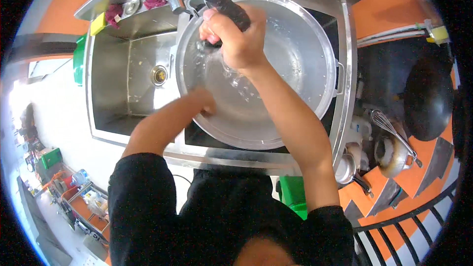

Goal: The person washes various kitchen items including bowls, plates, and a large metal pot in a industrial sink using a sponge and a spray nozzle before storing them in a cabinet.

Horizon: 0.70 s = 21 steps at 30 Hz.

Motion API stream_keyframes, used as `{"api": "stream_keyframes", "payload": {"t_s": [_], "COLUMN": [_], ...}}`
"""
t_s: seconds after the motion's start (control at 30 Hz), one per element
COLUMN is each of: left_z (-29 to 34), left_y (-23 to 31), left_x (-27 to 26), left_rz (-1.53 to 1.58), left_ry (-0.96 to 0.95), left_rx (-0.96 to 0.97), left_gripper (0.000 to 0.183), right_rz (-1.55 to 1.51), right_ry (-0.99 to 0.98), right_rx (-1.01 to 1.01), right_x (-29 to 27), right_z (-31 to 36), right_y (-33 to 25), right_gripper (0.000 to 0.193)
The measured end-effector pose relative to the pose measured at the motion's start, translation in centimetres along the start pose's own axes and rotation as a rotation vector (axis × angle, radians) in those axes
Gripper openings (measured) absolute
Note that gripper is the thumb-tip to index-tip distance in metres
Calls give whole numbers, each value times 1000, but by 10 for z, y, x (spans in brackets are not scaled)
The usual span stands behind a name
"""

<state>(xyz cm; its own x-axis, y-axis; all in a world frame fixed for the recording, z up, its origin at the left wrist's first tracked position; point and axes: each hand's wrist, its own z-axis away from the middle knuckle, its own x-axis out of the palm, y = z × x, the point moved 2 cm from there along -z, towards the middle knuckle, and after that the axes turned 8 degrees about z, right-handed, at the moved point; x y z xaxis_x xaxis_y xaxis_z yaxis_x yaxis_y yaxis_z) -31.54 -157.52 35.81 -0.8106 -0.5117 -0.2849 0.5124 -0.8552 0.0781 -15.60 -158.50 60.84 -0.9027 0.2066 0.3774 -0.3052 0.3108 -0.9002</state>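
Observation:
A wide round metal pot (276, 118) sits in the right-hand sink basin, with water splashing inside it. My right hand (241, 44) is closed around the black handle of a spray faucet (224, 5), held over the pot's far left part. Water runs under the spray head, which the hand partly hides. My left hand (206, 102) is at the pot's left rim, smeared by motion. Its fingers do not show clearly, and I cannot tell whether it touches the rim.
A second sink basin (148, 76) with a drain lies to the left. On its back ledge are a yellow sponge (98, 24) and dark red cloths (114, 14). At the right are a wok (428, 101), a whisk (394, 130) and pans (345, 168). A green bin (292, 194) stands below the sink.

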Motion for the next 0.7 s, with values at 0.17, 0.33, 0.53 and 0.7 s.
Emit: {"api": "stream_keyframes", "payload": {"t_s": [0.17, 0.33, 0.53, 0.7], "left_z": [20, 40, 20, -61], "left_y": [-59, 28, -52, -127], "left_x": [-42, -2, -56, -134], "left_rz": [-30, 48, 735, 1908], "left_ry": [355, 331, 924, 488], "left_rx": [-225, -92, 410, 1208], "left_gripper": [52, 43, 47, 59], "right_rz": [-67, -125, 466, 538], "right_ry": [-6, -164, -188, -79], "right_rx": [-116, 307, -139, -498], "right_x": [1, -21, -14, 2], "right_z": [-3, 11, 11, 2], "right_y": [15, 39, 40, 30], "right_gripper": [26, 27, 29, 17]}}
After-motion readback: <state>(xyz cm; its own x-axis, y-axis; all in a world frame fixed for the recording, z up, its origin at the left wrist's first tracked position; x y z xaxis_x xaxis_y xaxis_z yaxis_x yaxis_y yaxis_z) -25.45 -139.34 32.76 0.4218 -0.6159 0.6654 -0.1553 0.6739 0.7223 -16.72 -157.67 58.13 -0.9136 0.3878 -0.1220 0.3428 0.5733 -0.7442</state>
